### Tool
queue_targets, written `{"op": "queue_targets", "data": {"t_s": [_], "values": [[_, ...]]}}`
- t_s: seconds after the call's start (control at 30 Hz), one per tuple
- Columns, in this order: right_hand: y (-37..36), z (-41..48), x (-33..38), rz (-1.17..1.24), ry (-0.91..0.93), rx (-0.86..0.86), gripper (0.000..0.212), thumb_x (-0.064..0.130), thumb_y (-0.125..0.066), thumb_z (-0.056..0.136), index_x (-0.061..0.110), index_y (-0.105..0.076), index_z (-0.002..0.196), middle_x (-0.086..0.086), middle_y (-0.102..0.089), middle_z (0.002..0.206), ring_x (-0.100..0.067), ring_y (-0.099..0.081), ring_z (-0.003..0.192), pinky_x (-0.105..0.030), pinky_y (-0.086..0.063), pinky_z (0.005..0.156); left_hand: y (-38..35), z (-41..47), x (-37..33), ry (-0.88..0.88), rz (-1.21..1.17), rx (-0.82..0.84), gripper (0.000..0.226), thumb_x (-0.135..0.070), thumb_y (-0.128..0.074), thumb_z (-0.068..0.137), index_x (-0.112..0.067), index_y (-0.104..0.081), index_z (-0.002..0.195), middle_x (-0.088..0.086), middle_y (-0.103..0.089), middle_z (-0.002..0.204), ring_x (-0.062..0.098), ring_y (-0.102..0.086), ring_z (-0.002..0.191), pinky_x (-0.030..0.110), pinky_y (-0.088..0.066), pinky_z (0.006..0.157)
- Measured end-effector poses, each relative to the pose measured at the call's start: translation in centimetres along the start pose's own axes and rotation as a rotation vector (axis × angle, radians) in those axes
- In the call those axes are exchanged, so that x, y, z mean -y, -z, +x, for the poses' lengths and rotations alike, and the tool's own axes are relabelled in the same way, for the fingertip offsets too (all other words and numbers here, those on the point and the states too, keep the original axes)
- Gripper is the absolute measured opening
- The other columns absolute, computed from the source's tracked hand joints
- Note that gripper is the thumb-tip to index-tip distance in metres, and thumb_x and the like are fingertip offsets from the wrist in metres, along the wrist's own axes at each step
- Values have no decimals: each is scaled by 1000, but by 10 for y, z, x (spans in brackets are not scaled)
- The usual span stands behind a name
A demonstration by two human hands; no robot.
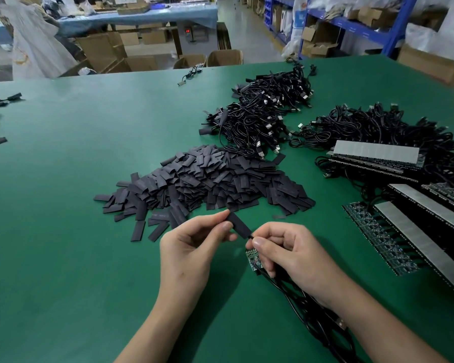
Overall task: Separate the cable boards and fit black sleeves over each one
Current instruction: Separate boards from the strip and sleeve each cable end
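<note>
Both hands work above the green table. Left hand pinches a black sleeve; right hand grips a small cable board, its cable trailing beneath.

The heap of sleeves lies on the table, just behind the left hand and right hand. One sleeve sits between them, and a cable board sits under the right. Behind the heap lies a cable pile, right of it a second cable pile, with board panels in front.
</note>
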State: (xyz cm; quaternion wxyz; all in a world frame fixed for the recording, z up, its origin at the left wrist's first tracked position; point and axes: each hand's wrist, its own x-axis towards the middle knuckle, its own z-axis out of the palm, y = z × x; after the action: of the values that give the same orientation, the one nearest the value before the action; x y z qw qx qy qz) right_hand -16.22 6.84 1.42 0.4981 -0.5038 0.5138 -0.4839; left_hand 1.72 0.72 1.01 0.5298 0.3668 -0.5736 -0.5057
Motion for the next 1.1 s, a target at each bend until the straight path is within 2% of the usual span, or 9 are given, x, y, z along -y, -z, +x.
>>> {"op": "queue_targets", "data": {"t_s": [0.1,0.23,0.4,0.6,0.73,0.8,0.9,1.0,1.1], "values": [[1,1,-2,-5,2,0,19,13,-62,103,13,-75,89,0,-58,58,-14,-52,55,-24,-47,57,0,0,0,-2,46,44,26,-22,-81,78,-31,-81,102,2,-79,85,16,-77,80,22,-57,79],[-1,2,-5,8,5,21,15,25,-62,94,18,-74,87,0,-58,58,-13,-50,54,-24,-46,56,1,0,1,-120,214,106,38,-34,-88,74,-32,-76,110,-5,-75,86,15,-74,80,21,-56,81],[-1,4,-7,16,16,23,15,27,-62,94,21,-74,86,2,-57,57,-13,-50,54,-25,-45,56,3,3,2,-198,312,146,48,-26,-90,74,-25,-73,118,-5,-75,91,18,-75,88,29,-58,88],[3,3,-6,14,32,20,16,26,-62,95,20,-75,89,0,-56,57,-14,-50,53,-24,-45,58,6,5,-1,-331,410,162,46,-25,-87,77,-17,-73,120,-13,-75,98,8,-74,87,19,-54,87],[3,1,-4,-11,27,25,15,27,-62,94,21,-75,90,0,-59,59,-15,-53,55,-26,-48,60,7,5,0,-335,424,144,46,-19,-87,75,-17,-73,119,-12,-75,96,8,-74,87,19,-54,87],[3,0,-3,-60,33,26,12,27,-63,93,24,-75,93,-1,-66,65,-15,-61,61,-26,-53,67,8,5,1,-328,427,125,47,-16,-89,75,-18,-73,119,-11,-75,93,8,-74,87,19,-54,88],[7,-2,-2,-242,64,-27,11,32,-68,90,31,-76,97,7,-77,90,-8,-72,86,-25,-57,83,11,7,2,-313,425,65,49,-10,-90,75,-20,-72,119,-11,-75,90,10,-75,87,20,-54,88],[14,-1,-2,-548,169,-82,7,31,-73,91,31,-77,96,20,-70,98,-5,-66,101,-13,-46,87,14,10,3,-267,364,-27,47,-11,-89,77,-21,-72,119,-9,-74,92,13,-75,87,22,-56,88],[14,0,-3,-639,172,-104,8,23,-75,93,31,-76,92,23,-68,97,-3,-61,105,-13,-42,87,15,10,3,-225,325,-76,45,-16,-87,77,-23,-72,119,-6,-74,92,17,-75,88,23,-56,87]]}}
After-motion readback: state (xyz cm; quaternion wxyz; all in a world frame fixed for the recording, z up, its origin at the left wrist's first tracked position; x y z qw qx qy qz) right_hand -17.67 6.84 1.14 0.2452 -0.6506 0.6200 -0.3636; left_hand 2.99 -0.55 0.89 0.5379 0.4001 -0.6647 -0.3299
